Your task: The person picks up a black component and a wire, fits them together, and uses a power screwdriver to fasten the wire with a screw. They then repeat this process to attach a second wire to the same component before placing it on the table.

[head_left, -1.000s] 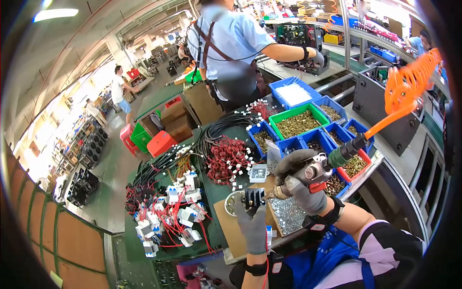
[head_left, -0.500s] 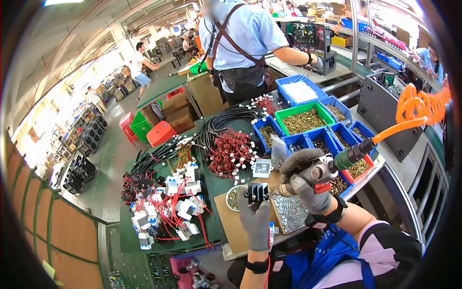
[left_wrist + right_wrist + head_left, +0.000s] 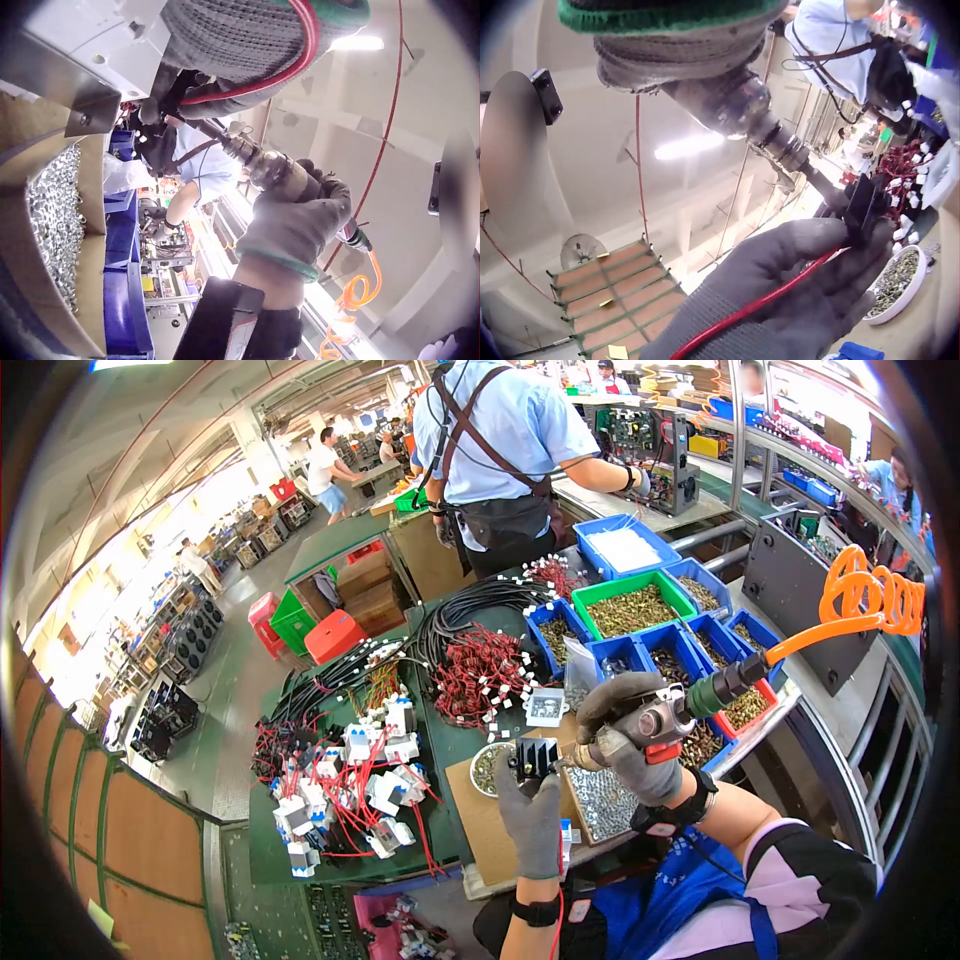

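My gloved left hand (image 3: 530,825) pinches a black finned heatsink (image 3: 536,758) between thumb and fingers, over the cardboard on the bench. A red wire (image 3: 757,306) runs across this glove. In my gloved right hand (image 3: 640,760) is an air screwdriver (image 3: 668,718), fed by an orange coiled hose (image 3: 830,628). Its nose points left, and in the right wrist view the bit (image 3: 821,184) reaches the heatsink. A white block with a metal bracket (image 3: 94,112) shows close to my left hand in the left wrist view.
Below the screwdriver lies a shallow box of small metal parts (image 3: 610,805). A white bowl of screws (image 3: 486,772) stands left of the heatsink. Blue bins (image 3: 555,635) and a green bin (image 3: 590,622) sit behind; wire bundles (image 3: 475,680) fill the left. Another person (image 3: 500,450) works beyond.
Since half a second ago the screwdriver has shifted slightly left, its nose closer to the heatsink. My left hand keeps its hold. The head view turned a little early on; a distant person walked right.
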Available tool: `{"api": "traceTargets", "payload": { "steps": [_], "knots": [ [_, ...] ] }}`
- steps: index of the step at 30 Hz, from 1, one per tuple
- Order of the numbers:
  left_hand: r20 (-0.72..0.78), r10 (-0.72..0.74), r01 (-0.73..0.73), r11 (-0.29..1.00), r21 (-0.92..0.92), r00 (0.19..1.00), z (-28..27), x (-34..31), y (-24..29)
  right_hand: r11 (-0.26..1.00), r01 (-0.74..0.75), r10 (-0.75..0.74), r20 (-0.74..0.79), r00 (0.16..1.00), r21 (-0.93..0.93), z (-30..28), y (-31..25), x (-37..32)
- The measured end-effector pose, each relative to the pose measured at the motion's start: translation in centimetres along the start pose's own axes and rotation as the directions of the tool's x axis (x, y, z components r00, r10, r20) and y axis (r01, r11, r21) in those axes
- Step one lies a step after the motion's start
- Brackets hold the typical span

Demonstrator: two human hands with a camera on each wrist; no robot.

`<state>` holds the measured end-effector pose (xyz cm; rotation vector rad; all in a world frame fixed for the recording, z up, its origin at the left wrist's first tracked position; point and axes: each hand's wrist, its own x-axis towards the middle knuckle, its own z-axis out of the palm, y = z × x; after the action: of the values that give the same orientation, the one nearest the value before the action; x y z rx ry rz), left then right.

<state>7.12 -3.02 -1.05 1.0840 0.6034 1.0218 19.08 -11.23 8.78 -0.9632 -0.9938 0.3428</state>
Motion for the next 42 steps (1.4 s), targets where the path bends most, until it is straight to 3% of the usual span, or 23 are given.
{"api": "traceTargets", "payload": {
  "steps": [4,8,11,20,29,32,35,38,42],
  "knots": [
    [0.008,0.002,-0.002,1.000,-0.024,1.000,0.0,-0.1,0.1,0.999,0.032,-0.032,0.014,0.999,-0.029,0.1,0.1,0.2],
    [-0.006,-0.016,0.016,1.000,0.011,1.000,0.2,-0.3,0.6,0.998,-0.053,0.056,-0.107,0.993,0.033,0.9,-0.6,0.6],
    [-0.008,0.003,-0.003,1.000,0.010,1.000,0.4,-0.5,1.0,0.998,-0.022,0.020,-0.035,0.999,-0.059,0.4,-0.1,1.0],
    [-0.032,0.054,-0.052,0.997,0.048,0.998,0.4,-0.5,1.3,1.000,0.004,-0.002,-0.117,0.993,0.017,1.5,0.1,0.7],
    [-0.053,0.009,-0.003,0.994,0.112,0.999,0.4,-0.5,1.5,0.997,0.034,-0.019,-0.188,0.982,0.074,2.0,0.9,0.7],
    [-0.059,0.020,-0.014,0.994,0.106,0.998,0.3,-0.5,1.3,1.000,0.007,-0.005,-0.141,0.990,0.015,1.4,1.1,0.6],
    [-0.052,0.088,-0.079,0.985,0.155,0.995,-0.1,-0.1,0.2,0.993,-0.064,0.068,0.037,0.997,-0.104,-0.2,1.7,0.8],
    [-0.053,0.070,-0.063,0.991,0.121,0.996,0.1,-0.2,0.6,0.996,-0.033,0.044,-0.132,0.990,0.081,1.5,1.1,0.6],
    [-0.037,0.077,-0.070,0.984,0.164,0.996,-0.1,-0.3,0.7,1.000,0.012,-0.011,-0.074,0.997,0.011,1.0,1.4,0.9]
  ]
}}
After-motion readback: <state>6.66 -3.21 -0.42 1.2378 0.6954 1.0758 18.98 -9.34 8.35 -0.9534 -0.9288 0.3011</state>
